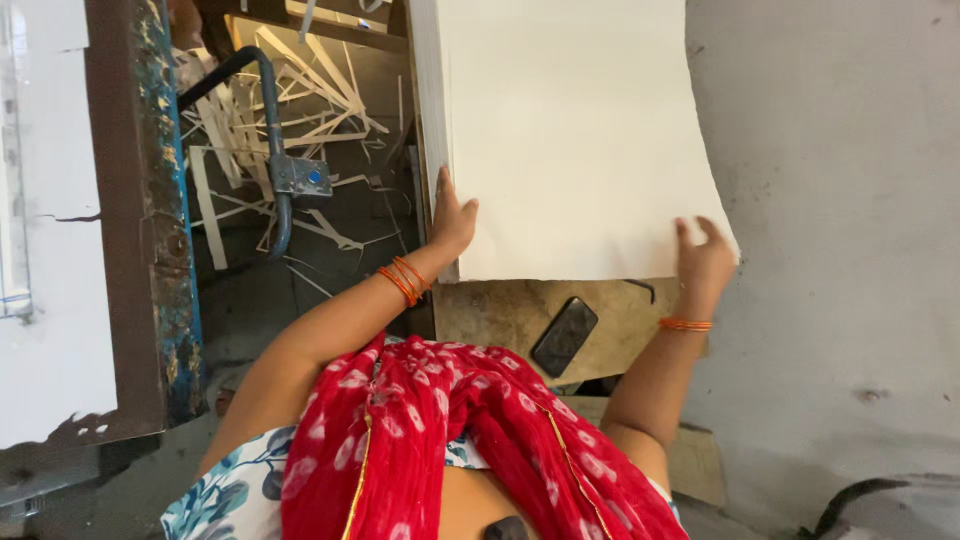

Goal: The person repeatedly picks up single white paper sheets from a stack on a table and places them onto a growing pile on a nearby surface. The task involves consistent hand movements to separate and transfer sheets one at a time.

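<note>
A thick stack of large white paper sheets (570, 130) lies on a worn wooden table (500, 310). My left hand (452, 218) holds the stack's near left corner, fingers along its side and thumb on top. My right hand (702, 262) grips the near right corner of the top sheets, which curve down past the table's edge there. Both wrists carry orange bangles. A red scarf with white dots (470, 440) hangs in front of me.
A black phone (565, 335) lies on the table just below the paper. To the left, several white paper strips (290, 110) litter a dark pit around a bent grey pipe (278, 170). A rusty blue-edged metal frame (150, 220) stands further left. Grey concrete floor (850, 250) is on the right.
</note>
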